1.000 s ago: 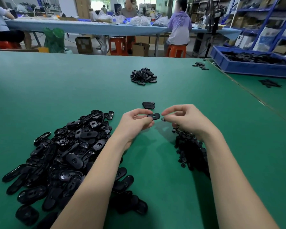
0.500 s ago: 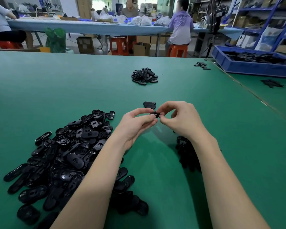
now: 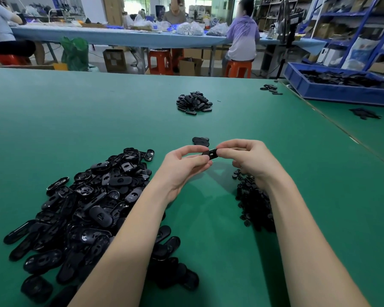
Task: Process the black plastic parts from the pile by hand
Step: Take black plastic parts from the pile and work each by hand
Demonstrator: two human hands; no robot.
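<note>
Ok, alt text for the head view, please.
Both hands, left hand and right hand, pinch one black plastic part above a green table. A large pile lies left, a smaller heap of bits right.

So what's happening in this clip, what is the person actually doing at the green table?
A person is working through black plastic parts by hand. The left hand and right hand pinch one small black part between them, above the green table. A large pile of oval parts lies to the left, and a heap of smaller black pieces sits under the right forearm. A couple of parts lie just beyond the hands, and a further pile sits mid-table.
</note>
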